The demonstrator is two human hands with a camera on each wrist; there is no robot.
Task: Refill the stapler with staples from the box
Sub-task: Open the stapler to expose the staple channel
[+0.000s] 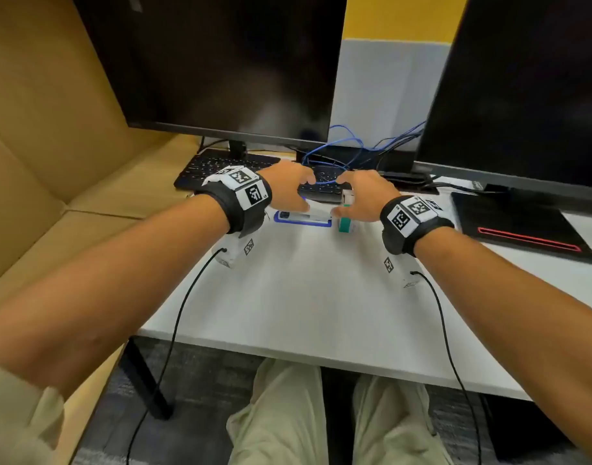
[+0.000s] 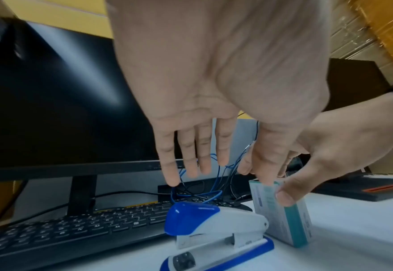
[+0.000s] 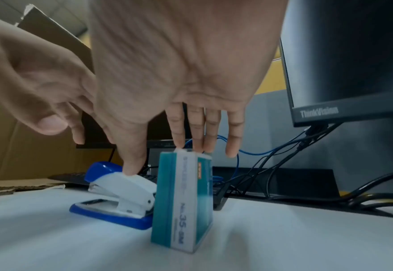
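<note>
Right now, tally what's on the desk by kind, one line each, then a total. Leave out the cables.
Monitors: 2, and
Keyboards: 1
Staplers: 1
Staple boxes: 1
Black pads with a red stripe: 1
Total: 6

The near part of the white table (image 1: 321,297) is lying bare, so a hand is getting lots of room to slide in from the front. Farther back it is getting tight — the stapler (image 1: 303,218) and the staple box (image 1: 345,224) are sitting just beside each other. Right behind them the keyboard (image 1: 227,169) and a bunch of blue wires (image 1: 338,146) are blocking the way, with two big screens standing over them. A black pad (image 1: 523,223) is lying off on the right side.
</note>
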